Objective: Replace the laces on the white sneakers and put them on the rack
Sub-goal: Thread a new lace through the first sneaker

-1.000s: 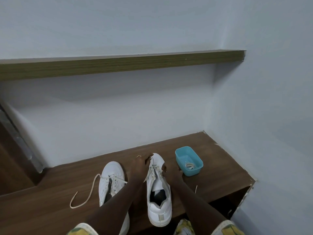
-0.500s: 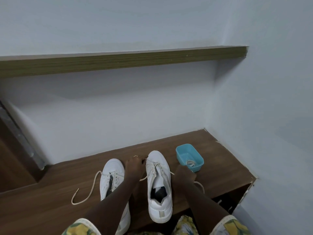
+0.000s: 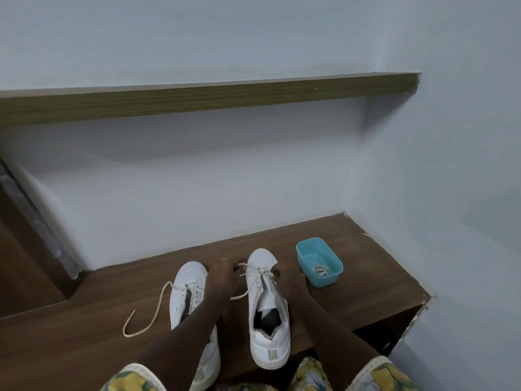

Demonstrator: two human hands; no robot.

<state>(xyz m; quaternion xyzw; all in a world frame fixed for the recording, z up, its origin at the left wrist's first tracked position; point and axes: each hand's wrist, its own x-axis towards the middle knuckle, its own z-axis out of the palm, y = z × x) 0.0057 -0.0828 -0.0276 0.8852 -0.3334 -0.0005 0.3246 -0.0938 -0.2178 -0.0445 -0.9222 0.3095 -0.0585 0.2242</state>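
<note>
Two white sneakers stand toe-away on the brown wooden surface (image 3: 366, 277). The right sneaker (image 3: 267, 334) lies between my hands. My left hand (image 3: 222, 275) pinches its lace (image 3: 248, 268) beside the toe, on the left. My right hand (image 3: 284, 277) grips the lace at the eyelets on the shoe's right side. A loose end of that lace trails under my left wrist. The left sneaker (image 3: 186, 289) is partly hidden by my left forearm, and its long lace (image 3: 149, 314) lies slack across the wood to the left.
A small blue plastic tub (image 3: 335, 270) with a coiled lace (image 3: 321, 270) in it sits right of the shoes. A wooden shelf (image 3: 197, 101) runs along the wall overhead. Pale walls close the back and right. The surface's front edge drops off by my knees.
Both hands moved back up to the front eyelets of the right sneaker. The lace, drawn out sideways half a second ago, now runs short and taut between my hands.
</note>
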